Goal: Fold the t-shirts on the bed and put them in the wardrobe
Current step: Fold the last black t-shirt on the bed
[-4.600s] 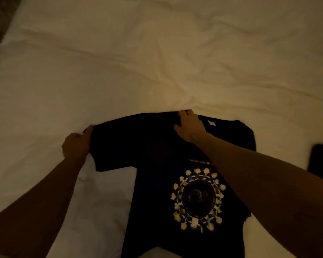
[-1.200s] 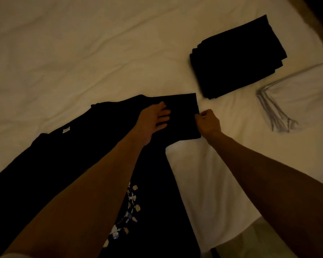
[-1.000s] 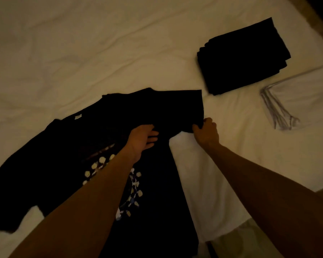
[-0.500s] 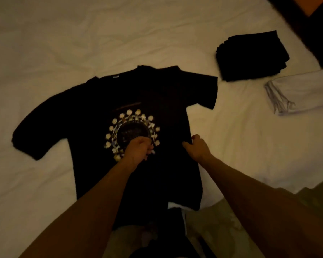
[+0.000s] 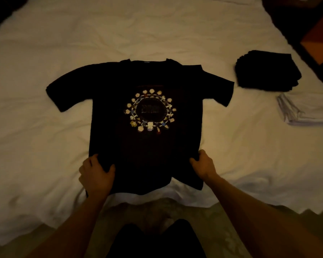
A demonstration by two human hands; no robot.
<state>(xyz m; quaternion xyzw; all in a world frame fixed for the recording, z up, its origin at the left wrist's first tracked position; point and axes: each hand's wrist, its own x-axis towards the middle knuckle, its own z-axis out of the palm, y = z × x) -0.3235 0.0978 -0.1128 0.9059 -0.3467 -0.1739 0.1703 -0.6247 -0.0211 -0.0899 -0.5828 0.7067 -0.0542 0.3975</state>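
The black t-shirt (image 5: 145, 116) lies flat on the white bed sheet (image 5: 45, 136), print side up, collar on the far side from your fingers. Your left hand (image 5: 96, 175) grips its lower left edge, thumb on top of the fabric. Your right hand (image 5: 203, 165) pinches the lower right edge. Beyond your right fingers lie a folded black stack (image 5: 268, 73) and, nearer, folded white cloth (image 5: 306, 108).

black t-shirt (image 5: 145, 116) flat on bed (image 5: 45, 53), left hand (image 5: 96, 175), right hand (image 5: 203, 165) pinching hem
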